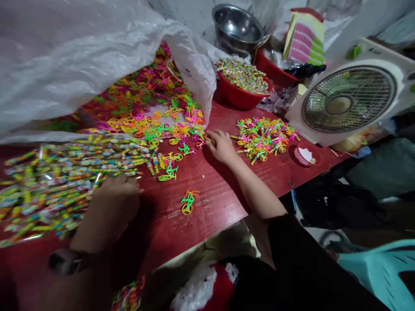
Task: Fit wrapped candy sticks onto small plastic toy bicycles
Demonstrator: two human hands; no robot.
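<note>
The right hand (220, 146) pinches a small stick (209, 139) in its fingertips (a neat grip for tiny pieces) beside plastic toy bicycles (181, 129), the left hand (119, 194) half curled at wrapped candy sticks (58, 190)

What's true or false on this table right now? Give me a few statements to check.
The left hand is on the pile of wrapped candy sticks. True.
The right hand is at the edge of a spread of colored plastic bicycles. True.
The red bowl holds a steel bowl. False: it holds small wrapped sweets, and the steel bowl stands behind it.
The fan stands left of both hands. False: it stands to the right of both.
One green and yellow bicycle lies apart from the others. True.
</note>
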